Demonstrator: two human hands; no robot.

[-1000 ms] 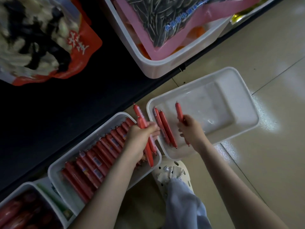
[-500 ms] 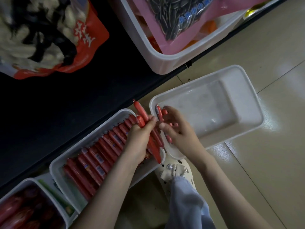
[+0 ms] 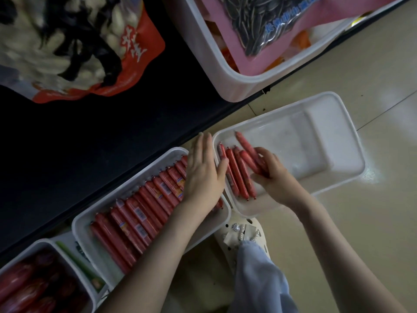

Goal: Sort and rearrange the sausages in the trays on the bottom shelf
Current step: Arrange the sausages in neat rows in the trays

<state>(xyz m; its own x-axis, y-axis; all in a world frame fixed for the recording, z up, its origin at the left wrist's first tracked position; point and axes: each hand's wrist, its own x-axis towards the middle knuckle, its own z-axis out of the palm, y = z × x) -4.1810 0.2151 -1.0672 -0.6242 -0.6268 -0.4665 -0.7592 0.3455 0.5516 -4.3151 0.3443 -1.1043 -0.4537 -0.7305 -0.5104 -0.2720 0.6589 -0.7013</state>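
A white tray (image 3: 83, 224) on the floor holds a row of several red sausages (image 3: 140, 211). My left hand (image 3: 203, 172) lies flat over that row's right end, fingers straight, holding nothing. To the right, a second white tray (image 3: 327, 141) has three sausages (image 3: 237, 175) side by side at its left end. My right hand (image 3: 270, 172) grips two more sausages (image 3: 248, 152) just beside those three, fingers curled round them.
A black shelf edge (image 3: 158, 123) runs diagonally behind the trays. Above hang a white bin (image 3: 225, 71) with a sunflower-seed bag and a red snack bag (image 3: 90, 46). Another tray of red packs (image 3: 33, 288) sits bottom left. My white shoe (image 3: 241, 231) is below the trays.
My left hand gave up its sausages and now lies flat on the left tray's row. My right hand now holds two sausages inside the right tray, where a third lies beside the first two.
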